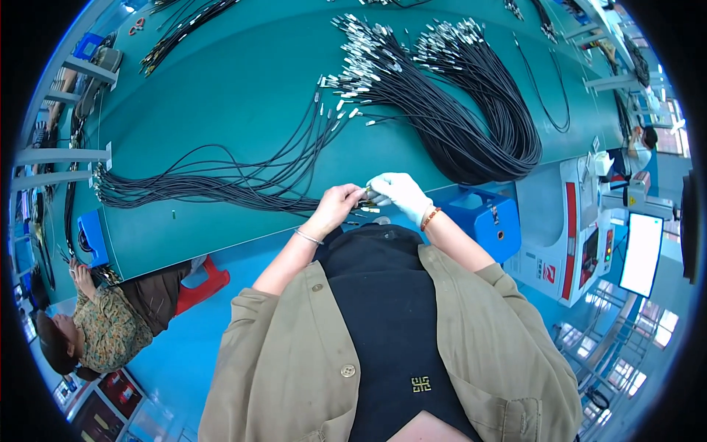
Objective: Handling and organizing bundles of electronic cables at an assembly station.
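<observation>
Pinching a small piece (367,194), detail unclear: left hand (340,206) and gloved right hand (400,193), each grip closed on it. Black cables (221,190) trail leftward along counter (221,96) near edge.

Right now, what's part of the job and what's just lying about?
Likely the job:
left hand and gloved right hand, pinching a piece too small to identify
spread black cables beside them
looped cable bundle

Apparently just lying about:
upper-left cable bundle
red stool
</observation>
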Demonstrator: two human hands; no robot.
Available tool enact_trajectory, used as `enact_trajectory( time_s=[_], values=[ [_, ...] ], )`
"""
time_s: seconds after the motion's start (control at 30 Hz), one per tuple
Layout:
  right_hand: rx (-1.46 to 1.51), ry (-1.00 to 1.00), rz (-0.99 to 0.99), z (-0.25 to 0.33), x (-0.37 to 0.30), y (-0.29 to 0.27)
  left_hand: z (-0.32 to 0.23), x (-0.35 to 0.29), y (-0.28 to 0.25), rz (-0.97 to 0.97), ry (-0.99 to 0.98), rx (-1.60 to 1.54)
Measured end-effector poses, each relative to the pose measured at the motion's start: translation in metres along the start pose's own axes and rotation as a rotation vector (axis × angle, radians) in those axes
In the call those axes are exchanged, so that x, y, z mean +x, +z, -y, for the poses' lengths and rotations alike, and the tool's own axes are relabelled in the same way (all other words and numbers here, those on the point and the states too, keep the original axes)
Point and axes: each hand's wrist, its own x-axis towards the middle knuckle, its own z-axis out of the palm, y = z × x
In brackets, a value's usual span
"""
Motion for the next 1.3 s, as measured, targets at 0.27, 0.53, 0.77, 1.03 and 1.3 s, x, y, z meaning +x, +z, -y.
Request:
enact_trajectory(
  time_s=[0.27,0.53,0.77,1.03,1.3],
  values=[
    [-0.096,0.029,-0.088,-0.001,-0.005,-0.001,-0.001,0.006,0.010,-0.006,-0.008,0.061],
    [-0.168,0.025,-0.039,-0.006,-0.002,-0.005,-0.001,0.008,0.014,0.014,-0.060,0.087],
    [-0.247,0.001,-0.031,-0.005,0.002,-0.008,-0.001,0.013,0.015,0.018,-0.063,0.096],
    [-0.260,0.026,-0.004,-0.006,0.006,-0.009,-0.002,0.017,0.015,0.025,-0.081,0.106],
    [-0.174,0.070,0.050,0.002,0.008,-0.014,-0.002,0.020,0.010,0.066,-0.034,0.051]
  ],
)
